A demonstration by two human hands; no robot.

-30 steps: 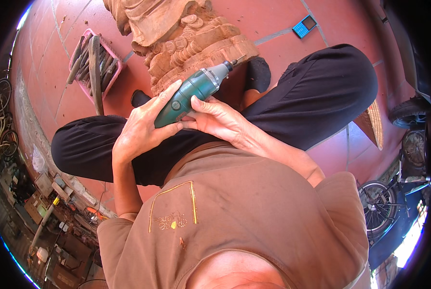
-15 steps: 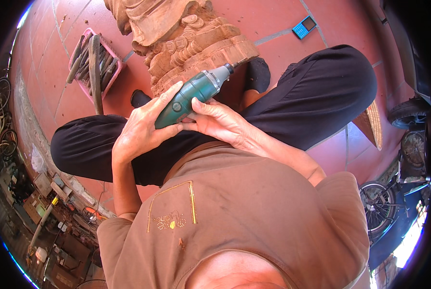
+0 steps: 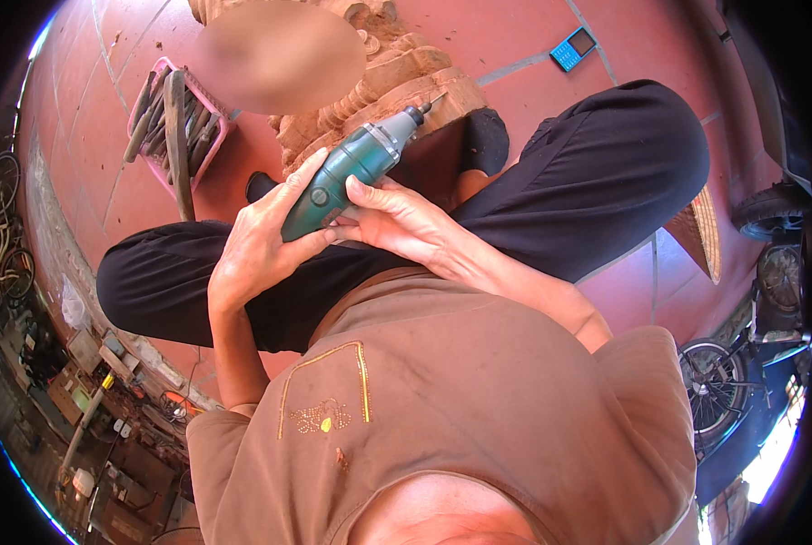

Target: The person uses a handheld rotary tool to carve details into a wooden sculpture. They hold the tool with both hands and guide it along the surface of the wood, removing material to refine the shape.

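A green rotary tool [image 3: 335, 186] with a grey nose and a thin bit lies slantwise across my lap, its tip toward the far right. My left hand [image 3: 265, 227] wraps its rear end from the left, thumb below. From the right, my right hand [image 3: 404, 222] grips the underside of the body, thumb on top. Just beyond is a carved wooden figure [image 3: 406, 77] with layered relief, lying on the floor between my legs. The bit overlaps its base in view; I cannot tell whether they touch. A blurred patch hides part of the carving.
To the left, a pink basket [image 3: 217, 150] holds several chisel-like tools and a long wooden stick [image 3: 177, 136]. A blue keypad phone [image 3: 572, 49] lies on the red tiles at the far right. Bicycle wheels [image 3: 713, 389] stand at the right, clutter at the left.
Both hands have shifted slightly left with the rotary tool, its nose moving left too. The grip looks the same. A blurred patch now covers part of the carving.
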